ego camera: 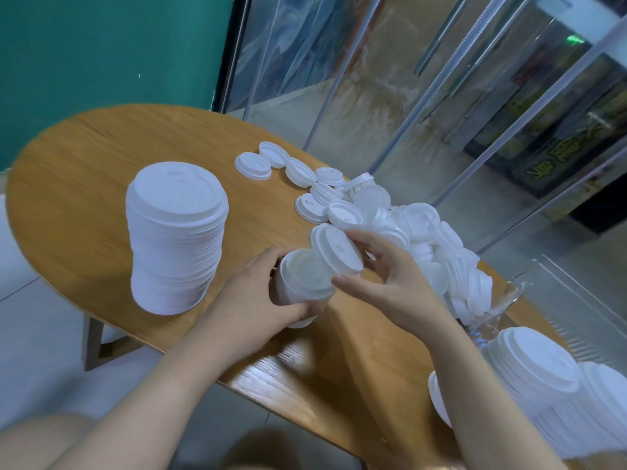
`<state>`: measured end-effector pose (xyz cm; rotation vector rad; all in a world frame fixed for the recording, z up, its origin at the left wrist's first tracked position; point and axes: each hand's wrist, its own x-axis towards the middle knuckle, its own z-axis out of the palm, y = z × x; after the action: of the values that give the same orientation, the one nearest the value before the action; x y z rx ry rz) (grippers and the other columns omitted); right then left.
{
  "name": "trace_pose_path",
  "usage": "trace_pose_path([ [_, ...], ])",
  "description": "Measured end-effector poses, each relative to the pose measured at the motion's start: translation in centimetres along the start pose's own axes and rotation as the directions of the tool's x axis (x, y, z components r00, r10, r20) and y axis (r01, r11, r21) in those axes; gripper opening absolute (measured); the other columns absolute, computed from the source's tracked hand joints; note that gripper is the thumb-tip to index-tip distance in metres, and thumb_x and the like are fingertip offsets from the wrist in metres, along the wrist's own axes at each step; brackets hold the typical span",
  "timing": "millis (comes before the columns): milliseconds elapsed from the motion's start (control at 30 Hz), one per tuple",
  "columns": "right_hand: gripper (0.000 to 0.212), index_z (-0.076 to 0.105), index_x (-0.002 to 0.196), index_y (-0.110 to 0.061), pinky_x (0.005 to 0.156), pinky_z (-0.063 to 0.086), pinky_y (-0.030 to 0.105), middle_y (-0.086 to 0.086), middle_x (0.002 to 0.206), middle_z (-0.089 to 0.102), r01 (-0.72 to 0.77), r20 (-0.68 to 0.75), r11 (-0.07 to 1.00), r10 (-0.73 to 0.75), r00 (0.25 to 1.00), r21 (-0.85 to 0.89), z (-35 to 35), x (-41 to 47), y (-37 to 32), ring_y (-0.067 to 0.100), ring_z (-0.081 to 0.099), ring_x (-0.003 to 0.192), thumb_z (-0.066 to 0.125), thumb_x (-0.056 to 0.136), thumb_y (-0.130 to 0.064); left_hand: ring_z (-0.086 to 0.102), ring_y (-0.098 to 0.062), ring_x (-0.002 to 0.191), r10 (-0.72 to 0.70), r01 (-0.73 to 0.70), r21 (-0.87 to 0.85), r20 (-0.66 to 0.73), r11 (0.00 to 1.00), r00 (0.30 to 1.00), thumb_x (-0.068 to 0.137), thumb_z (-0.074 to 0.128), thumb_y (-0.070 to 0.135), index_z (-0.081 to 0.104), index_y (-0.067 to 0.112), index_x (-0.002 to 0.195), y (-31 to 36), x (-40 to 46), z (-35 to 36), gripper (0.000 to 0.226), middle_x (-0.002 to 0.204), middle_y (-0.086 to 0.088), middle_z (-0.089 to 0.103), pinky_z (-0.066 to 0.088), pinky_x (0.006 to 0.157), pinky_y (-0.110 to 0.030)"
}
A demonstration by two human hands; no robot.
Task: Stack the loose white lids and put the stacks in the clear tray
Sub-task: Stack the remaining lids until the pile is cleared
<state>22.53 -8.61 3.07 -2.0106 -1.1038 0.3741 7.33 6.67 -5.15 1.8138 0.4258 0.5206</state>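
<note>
1. Our left hand [268, 293] gripped a short stack [302, 283] near the surface's [101, 157] front edge; our right hand [383, 276] pinched one lid [336, 247] tilted over it.
2. Stacking seemed underway: that lid needed seating squarely.
3. Loose lids [390, 218] lined the far edge; the clear tray [502, 307], right, held stacks.

Both forearms bare — no sleeves, rings or watch on left hand [252, 293] or right hand [383, 273].

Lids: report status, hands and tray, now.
Left hand grips a short stack. Right hand holds one lid tilted over it. Loose pile remains; tall stack on table; clear tray holds stacks. Nothing blocking.
</note>
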Motion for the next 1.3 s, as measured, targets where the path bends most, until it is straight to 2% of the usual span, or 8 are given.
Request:
trace_pose_path([
  [133, 0.066, 0.061, 0.127, -0.045, 0.109, 0.048, 0.035, -0.024, 0.128, 0.065, -0.031, 0.064, 0.996, 0.037, 0.997, -0.088, 0.8, -0.5, 0.0, 0.003, 0.060, 0.125, 0.084, 0.067, -0.059, 0.060, 0.005, 0.110, -0.015, 0.015, 0.012, -0.007, 1.000, 1.000, 0.059, 0.089, 0.057, 0.055, 0.050, 0.129, -0.3, -0.2, 0.1, 0.078, 0.120, 0.025, 0.064, 0.048, 0.089, -0.019],
  [333, 0.079, 0.060, 0.137, -0.038, 0.108, 0.050, 0.040, -0.018, 0.130, 0.065, -0.072, 0.084, 0.987, 0.085, 0.993, -0.141, 2.0, -0.4, 0.6, 0.006, 0.059, 0.125, 0.083, 0.067, -0.068, 0.057, 0.010, 0.107, -0.029, 0.030, 0.023, -0.018, 0.999, 0.999, 0.062, 0.093, 0.049, 0.059, 0.044, 0.127, -0.1, -0.2, 0.0, 0.074, 0.118, 0.025, 0.063, 0.045, 0.083, -0.010],
  [533, 0.083, 0.058, 0.138, -0.040, 0.108, 0.049, 0.039, -0.022, 0.132, 0.062, -0.065, 0.089, 0.978, 0.083, 0.993, -0.197, 2.2, -0.3, 0.2, 0.002, 0.057, 0.126, 0.082, 0.065, -0.072, 0.060, 0.006, 0.106, -0.015, 0.016, 0.030, -0.031, 0.999, 0.999, 0.062, 0.094, 0.049, 0.060, 0.043, 0.124, 0.1, 0.0, 0.0, 0.071, 0.117, 0.025, 0.065, 0.052, 0.089, -0.020],
  [700, 0.082, 0.056, 0.137, -0.042, 0.108, 0.049, 0.040, -0.021, 0.133, 0.062, -0.078, 0.105, 0.981, 0.098, 0.990, -0.178, 2.3, -0.4, 0.3, 0.003, 0.056, 0.127, 0.082, 0.066, -0.071, 0.060, 0.005, 0.107, -0.019, 0.019, 0.031, -0.025, 0.999, 1.000, 0.062, 0.094, 0.048, 0.060, 0.043, 0.126, 0.0, 0.0, -0.1, 0.072, 0.118, 0.024, 0.065, 0.052, 0.091, -0.022],
  [833, 0.087, 0.053, 0.144, -0.041, 0.110, 0.048, 0.039, -0.021, 0.139, 0.060, -0.071, 0.109, 0.984, 0.090, 0.990, -0.164, 2.3, -0.5, 0.4, 0.001, 0.053, 0.132, 0.076, 0.068, -0.079, 0.061, 0.004, 0.107, -0.028, 0.029, 0.026, -0.023, 0.999, 0.999, 0.062, 0.095, 0.048, 0.059, 0.044, 0.125, -0.1, 0.0, -0.1, 0.073, 0.118, 0.024, 0.065, 0.053, 0.092, -0.024],
  [933, 0.078, 0.056, 0.143, -0.040, 0.110, 0.048, 0.037, -0.022, 0.138, 0.061, -0.084, 0.089, 0.990, 0.094, 0.992, -0.110, 2.4, -0.4, 0.3, 0.000, 0.055, 0.131, 0.068, 0.076, -0.076, 0.061, 0.005, 0.106, -0.033, 0.034, 0.019, -0.026, 0.999, 0.999, 0.060, 0.096, 0.047, 0.060, 0.045, 0.123, 0.0, -0.1, -0.1, 0.073, 0.116, 0.023, 0.065, 0.054, 0.092, -0.027],
  [1067, 0.073, 0.060, 0.139, -0.038, 0.108, 0.050, 0.035, -0.021, 0.134, 0.064, -0.090, 0.070, 0.992, 0.096, 0.993, -0.086, 2.6, -0.5, 0.3, -0.001, 0.057, 0.127, 0.071, 0.076, -0.071, 0.060, 0.005, 0.107, -0.031, 0.031, 0.017, -0.020, 0.999, 0.999, 0.060, 0.094, 0.047, 0.059, 0.047, 0.122, 0.1, -0.2, -0.1, 0.072, 0.117, 0.025, 0.064, 0.054, 0.092, -0.029],
  [1300, 0.072, 0.060, 0.137, -0.042, 0.109, 0.049, 0.035, -0.022, 0.132, 0.064, -0.074, 0.080, 0.991, 0.084, 0.993, -0.115, 2.5, -0.5, 0.6, 0.001, 0.059, 0.125, 0.074, 0.073, -0.071, 0.056, 0.008, 0.108, -0.022, 0.023, 0.047, -0.020, 0.999, 1.000, 0.062, 0.095, 0.044, 0.058, 0.045, 0.125, 0.3, -0.2, -0.1, 0.073, 0.118, 0.026, 0.062, 0.048, 0.089, -0.015],
])
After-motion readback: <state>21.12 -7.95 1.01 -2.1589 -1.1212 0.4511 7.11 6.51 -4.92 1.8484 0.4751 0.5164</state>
